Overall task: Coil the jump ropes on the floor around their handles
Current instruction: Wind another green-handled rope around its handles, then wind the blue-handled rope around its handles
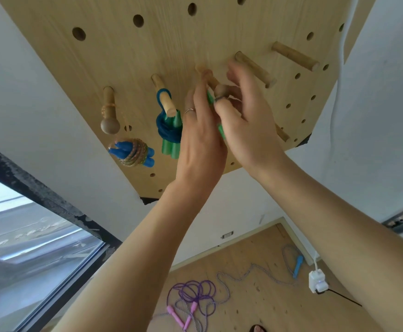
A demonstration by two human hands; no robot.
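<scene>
While both hands' fingers clasp green handles at a peg, two coiled ropes hang alongside.

Both hands up at the pegboard: left hand and right hand close round a green-handled rope at a knobbed peg. Purple rope lies loose on the floor.

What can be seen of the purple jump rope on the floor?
The purple jump rope lies uncoiled on the wooden floor, its thin purple cord in loose overlapping loops. Two pink handles lie at the loops' lower edge. A grey-white braided rope crosses it. Neither hand touches it.
</scene>
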